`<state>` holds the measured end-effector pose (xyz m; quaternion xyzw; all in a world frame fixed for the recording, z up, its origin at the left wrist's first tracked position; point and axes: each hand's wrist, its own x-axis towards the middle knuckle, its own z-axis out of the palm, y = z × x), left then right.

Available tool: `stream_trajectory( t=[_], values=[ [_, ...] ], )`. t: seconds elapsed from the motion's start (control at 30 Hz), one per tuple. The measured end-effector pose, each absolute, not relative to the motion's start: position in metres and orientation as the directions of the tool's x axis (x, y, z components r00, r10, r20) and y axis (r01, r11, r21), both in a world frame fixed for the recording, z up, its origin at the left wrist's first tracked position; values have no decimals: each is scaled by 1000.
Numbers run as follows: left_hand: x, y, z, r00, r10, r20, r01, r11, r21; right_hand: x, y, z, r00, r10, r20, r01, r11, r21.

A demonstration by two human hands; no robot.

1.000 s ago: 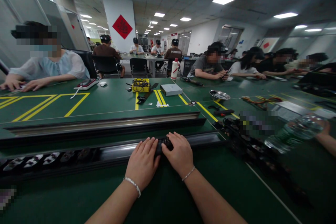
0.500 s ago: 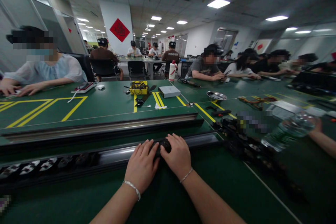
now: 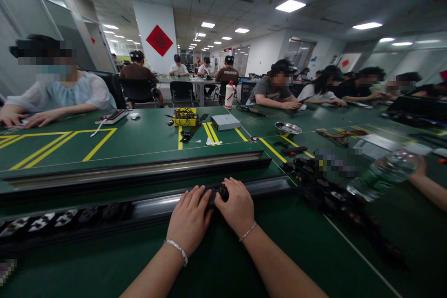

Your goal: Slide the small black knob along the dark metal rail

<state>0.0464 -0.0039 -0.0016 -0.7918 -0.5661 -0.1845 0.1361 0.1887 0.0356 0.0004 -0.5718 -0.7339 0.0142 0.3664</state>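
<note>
A long black channel (image 3: 153, 206) lies across the table before me, with several black socket modules (image 3: 66, 217) set in its left part. Both my hands rest at its middle. Between them is a small black module (image 3: 222, 192), mostly covered by fingers, so its exact kind is hard to make out. My left hand (image 3: 190, 214) curls over the channel, thumb and forefinger against the module's left side. From the right, my right hand (image 3: 237, 207) closes round the module, thumb on its near side.
Behind the channel lies a second long rail (image 3: 139, 170). More black modules (image 3: 335, 195) form a row at the right, near a plastic bottle (image 3: 384, 174) beside another person's hand (image 3: 421, 170). Farther back are a metal bowl (image 3: 288, 128), grey box (image 3: 225, 122) and yellow cable-wrapped block (image 3: 185, 116).
Both hands have shifted very slightly to the right along with the module and keep their hold. The channel's modules look the same.
</note>
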Motion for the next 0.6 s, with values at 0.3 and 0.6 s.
stream_trajectory(
  t=[0.3,0.6],
  values=[
    [47,-4,-2,282,860,426,951,-310,-3,190,36,-1,-80,853,516,831,343,-438],
    [46,-3,-3,278,849,450,950,-313,3,190,37,-1,-70,848,526,830,342,-441]
  ],
)
